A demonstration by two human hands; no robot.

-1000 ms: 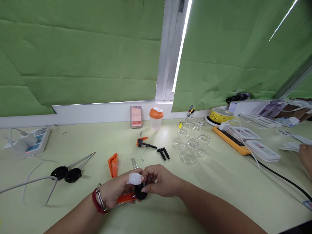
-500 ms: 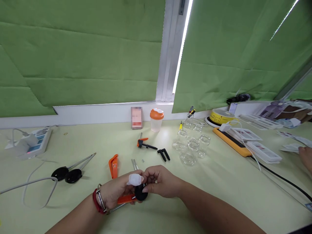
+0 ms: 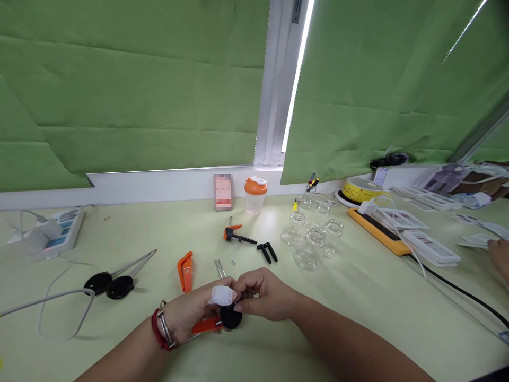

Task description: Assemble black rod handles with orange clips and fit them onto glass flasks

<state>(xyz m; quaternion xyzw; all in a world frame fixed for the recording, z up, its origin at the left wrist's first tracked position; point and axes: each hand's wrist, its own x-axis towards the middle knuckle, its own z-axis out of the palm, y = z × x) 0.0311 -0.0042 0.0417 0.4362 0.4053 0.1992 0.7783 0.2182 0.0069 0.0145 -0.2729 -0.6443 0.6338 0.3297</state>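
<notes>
A round black plastic disc [image 3: 231,318] sits low between the person's two hands, above the near part of the pale green table [image 3: 318,339], with a bright orange plastic piece [image 3: 207,324] just to its left. The left hand [image 3: 193,307] has its fingers clamped on the disc from the left, its thumb wrapped in a white covering [image 3: 221,295]. The right hand [image 3: 264,297] has curled fingers at the disc's upper right edge, the thumb touching it; whether they are closed on anything small cannot be told. Just beyond the hands lie thin silver metal rods [image 3: 219,268] and a tiny metallic piece [image 3: 233,262], with a bent orange plastic lever [image 3: 185,271] to their left. Farther out are a black-and-orange plastic assembly [image 3: 234,234], two short black plastic tubes [image 3: 266,252] and a cluster of clear glass vessels [image 3: 306,259]. To the left, two black round-headed pieces with long metal stems [image 3: 120,287] lie near each other. A translucent cup with an orange lid [image 3: 255,197] stands near the wall, and another person's hand [image 3: 500,257] shows at the right edge.
</notes>
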